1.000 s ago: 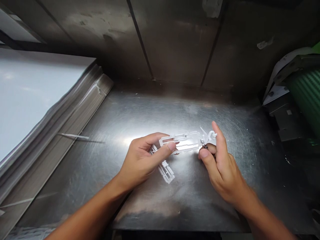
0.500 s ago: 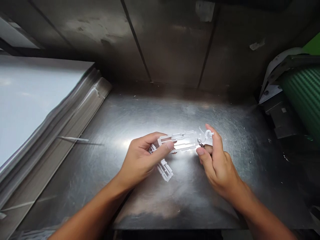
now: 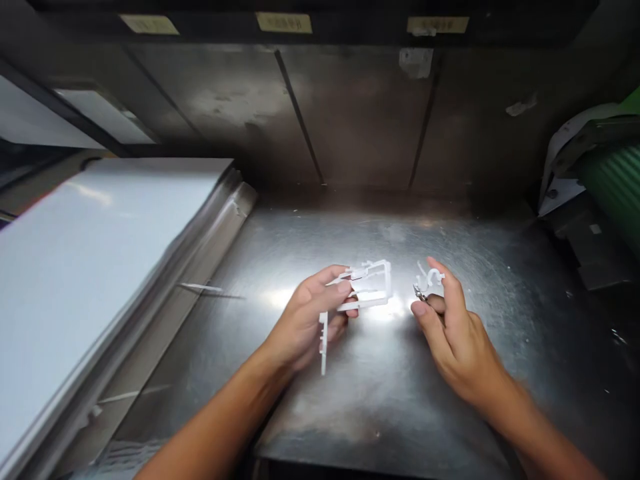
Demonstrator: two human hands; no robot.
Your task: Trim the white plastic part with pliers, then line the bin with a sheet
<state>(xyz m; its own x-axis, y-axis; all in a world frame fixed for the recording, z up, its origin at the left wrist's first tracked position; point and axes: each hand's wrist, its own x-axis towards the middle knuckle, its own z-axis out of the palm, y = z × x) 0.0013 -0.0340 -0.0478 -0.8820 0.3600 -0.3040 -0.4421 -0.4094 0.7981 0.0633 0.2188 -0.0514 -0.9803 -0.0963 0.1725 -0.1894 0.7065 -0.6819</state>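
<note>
My left hand [image 3: 313, 320] is shut on a white plastic model-kit runner [image 3: 367, 285], a flat open frame gripped between thumb and fingers. A narrow white strip [image 3: 323, 347] of it hangs down below the hand. My right hand [image 3: 457, 340] pinches small metal-tipped nippers [image 3: 419, 291], mostly hidden by the fingers. A curved white plastic hook piece [image 3: 434, 277] stands just behind the right fingertips, a gap away from the frame. I cannot tell whether the right hand also holds it.
Both hands work above a scratched steel tabletop [image 3: 250, 320]. A thick stack of white sheets [image 3: 100, 280] lies on the left. A green ribbed roll [image 3: 613, 190] sits in dark machinery at the right. A dark metal wall with labels stands behind.
The hook piece, joined to the frame before, now stands apart from it. My hands have moved apart, the left turning the runner, and the view has tilted up and shifted.
</note>
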